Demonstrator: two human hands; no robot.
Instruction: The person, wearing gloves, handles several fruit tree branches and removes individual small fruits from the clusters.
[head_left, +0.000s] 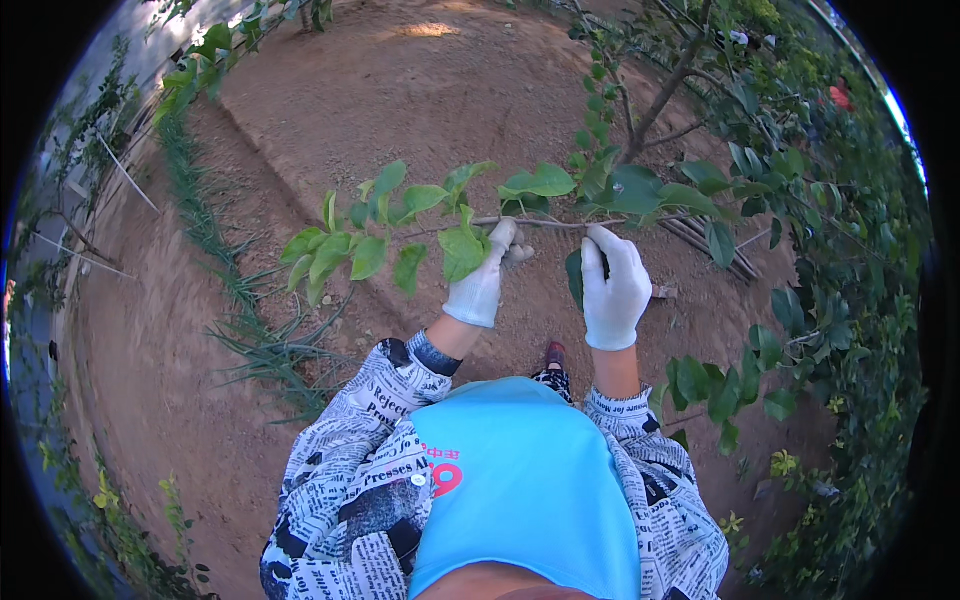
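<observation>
A thin leafy tree branch (551, 223) runs roughly level in front of me, with bright green leaves (352, 251) towards its left end. My left hand (491, 270), in a white knit glove, pinches the branch near the middle of the view. To the right of it, my right hand (616, 281), gloved the same way, holds the same branch between thumb and fingertips. One dark leaf (575, 277) hangs just left of my right hand and is partly hidden by it. Larger dark leaves (634, 189) sit above my right hand.
A forked tree trunk (667, 90) rises at the upper right, with dense foliage (855, 292) along the right side. Several thin sticks (709, 244) lie behind the branch. A row of narrow green plants (199, 199) crosses the bare soil (375, 90) on the left.
</observation>
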